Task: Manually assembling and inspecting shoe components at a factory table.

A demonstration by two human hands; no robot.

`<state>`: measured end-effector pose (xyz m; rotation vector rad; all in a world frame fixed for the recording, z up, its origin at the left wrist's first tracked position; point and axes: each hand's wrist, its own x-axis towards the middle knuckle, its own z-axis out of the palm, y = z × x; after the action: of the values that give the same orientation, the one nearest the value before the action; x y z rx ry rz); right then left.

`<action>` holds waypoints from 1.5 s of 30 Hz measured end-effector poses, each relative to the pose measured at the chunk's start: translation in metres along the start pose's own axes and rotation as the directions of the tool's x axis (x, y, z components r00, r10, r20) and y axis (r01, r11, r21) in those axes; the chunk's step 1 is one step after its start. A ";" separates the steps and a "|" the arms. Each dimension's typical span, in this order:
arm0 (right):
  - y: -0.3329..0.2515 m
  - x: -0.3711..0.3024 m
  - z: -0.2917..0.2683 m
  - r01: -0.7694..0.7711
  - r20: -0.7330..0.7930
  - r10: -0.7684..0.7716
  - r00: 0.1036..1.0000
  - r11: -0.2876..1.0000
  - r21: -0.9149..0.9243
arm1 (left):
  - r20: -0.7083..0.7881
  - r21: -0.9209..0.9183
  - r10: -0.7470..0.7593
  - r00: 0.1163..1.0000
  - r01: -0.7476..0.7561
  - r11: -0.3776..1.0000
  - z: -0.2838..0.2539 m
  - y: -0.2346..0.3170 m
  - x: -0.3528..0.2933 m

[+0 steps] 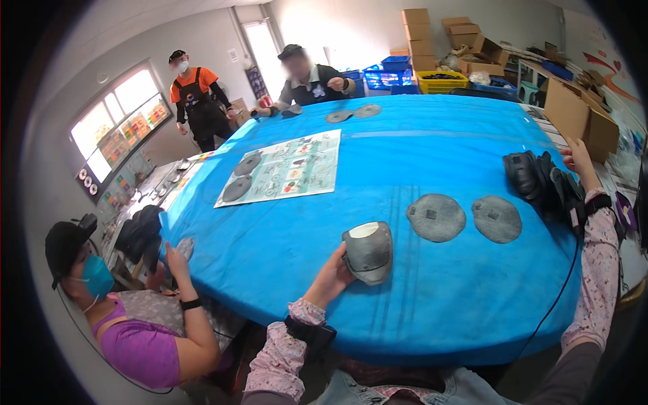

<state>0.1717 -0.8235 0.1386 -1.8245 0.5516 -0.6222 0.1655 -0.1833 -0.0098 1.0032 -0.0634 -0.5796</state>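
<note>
My left hand [329,278] grips the side of a grey, cup-shaped fabric piece [370,258] with a cream patch at its upper end, just over the blue table cover. On the right, my right hand [578,160] is raised with its fingers apart, beside a heap of black padded pieces [540,179]; I see nothing held in it. Between my hands lie two flat, grey rounded pieces, a left one [442,226] and a right one [498,210], each with a small dark square on it.
The blue-covered table [378,175] spreads before me. A printed sheet [297,169] bears two grey ovals. Another grey pair [353,113] lies farther back. A cardboard box [577,118] stands at right. A co-worker [135,324] sits at left; two people are beyond the table. A cable [555,305] hangs at right.
</note>
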 end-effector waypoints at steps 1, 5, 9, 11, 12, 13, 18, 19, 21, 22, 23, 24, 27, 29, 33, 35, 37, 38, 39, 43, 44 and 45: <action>-0.003 -0.003 0.007 -0.005 0.096 0.014 0.995 0.995 -0.096 | -0.029 -0.002 0.006 1.000 -0.006 1.000 -0.001 0.002 -0.005; -0.133 -0.069 0.075 0.364 0.459 -0.037 0.888 0.667 -0.650 | -0.032 -0.063 0.050 0.998 -0.052 0.997 0.014 0.044 -0.027; -0.131 -0.025 0.152 0.671 0.819 0.019 0.574 0.562 -0.483 | -0.088 0.142 0.150 0.985 -0.137 0.980 0.014 0.102 -0.059; -0.124 -0.012 0.167 0.770 0.909 0.056 0.413 0.511 -0.382 | -0.082 0.142 0.120 0.989 -0.108 0.984 0.012 0.107 -0.056; -0.117 -0.016 0.170 0.805 0.938 0.093 0.335 0.490 -0.336 | -0.056 0.125 0.113 0.992 -0.105 0.987 0.011 0.103 -0.056; -0.114 -0.023 0.171 0.837 0.957 0.126 0.261 0.464 -0.290 | -0.019 0.106 0.114 0.993 -0.112 0.988 0.010 0.099 -0.053; -0.089 -0.125 0.218 0.744 0.829 0.253 0.499 0.365 -0.560 | -0.137 0.086 0.087 0.987 -0.076 0.993 0.006 0.068 -0.056; -0.091 -0.124 0.214 0.708 0.832 0.194 0.520 0.446 -0.547 | -0.126 0.099 0.060 0.990 -0.048 0.994 0.004 0.066 -0.056; -0.077 -0.096 0.192 0.668 0.761 0.018 0.649 0.466 -0.580 | -0.138 0.108 0.071 0.988 -0.057 0.993 0.006 0.063 -0.056; -0.056 -0.059 0.156 0.644 0.652 -0.133 0.746 0.394 -0.656 | -0.099 0.085 0.057 0.994 -0.049 0.995 0.013 0.059 -0.049; -0.046 0.000 0.089 0.721 0.714 -0.106 0.692 0.162 -0.674 | -0.029 0.055 0.035 0.999 -0.033 0.998 0.020 0.054 -0.035; -0.029 0.040 0.084 0.442 0.504 -0.052 0.862 0.565 -0.697 | -0.083 0.077 0.011 0.997 -0.004 0.997 0.029 0.052 -0.030; -0.075 0.060 -0.045 0.121 0.228 0.022 0.973 0.794 -0.595 | -0.013 0.099 -0.007 1.000 0.008 0.995 0.023 0.054 -0.038; -0.072 0.056 -0.073 -0.064 0.078 0.115 0.990 0.877 -0.476 | 0.024 0.123 -0.012 1.000 0.009 0.992 0.029 0.053 -0.033; -0.061 0.007 -0.022 0.057 0.167 0.084 0.982 0.716 -0.696 | 0.017 0.115 -0.030 0.999 0.027 0.993 0.033 0.052 -0.029; -0.060 -0.028 0.010 0.111 0.202 0.083 0.976 0.609 -0.785 | 0.064 0.115 -0.042 0.997 0.034 0.993 0.035 0.048 -0.025; -0.047 -0.068 0.074 0.394 0.594 0.071 0.801 0.685 -0.613 | 0.031 0.099 -0.057 0.998 0.054 0.994 0.031 0.040 -0.026; -0.045 -0.094 0.089 0.394 0.668 0.154 0.728 0.704 -0.591 | 0.060 0.107 -0.072 0.996 0.065 0.992 0.035 0.035 -0.022; -0.034 -0.119 0.103 0.333 0.701 0.160 0.695 0.793 -0.511 | 0.069 0.098 -0.078 0.995 0.071 0.993 0.038 0.033 -0.020; -0.039 -0.225 0.157 0.495 0.894 0.330 0.303 0.747 -0.444 | 0.077 0.075 -0.088 0.993 0.083 0.994 0.042 0.022 -0.025; -0.035 -0.242 0.170 0.512 0.914 0.336 0.226 0.757 -0.405 | 0.087 0.076 -0.102 0.991 0.095 0.992 0.038 0.017 -0.021; -0.035 -0.261 0.176 0.531 0.931 0.334 0.148 0.767 -0.360 | 0.072 0.082 -0.106 0.992 0.100 0.992 0.040 0.015 -0.026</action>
<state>0.0915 -0.5229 0.0822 -2.4271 -0.4362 0.9786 0.1378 -0.1952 0.0298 1.0651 -0.1030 -0.7149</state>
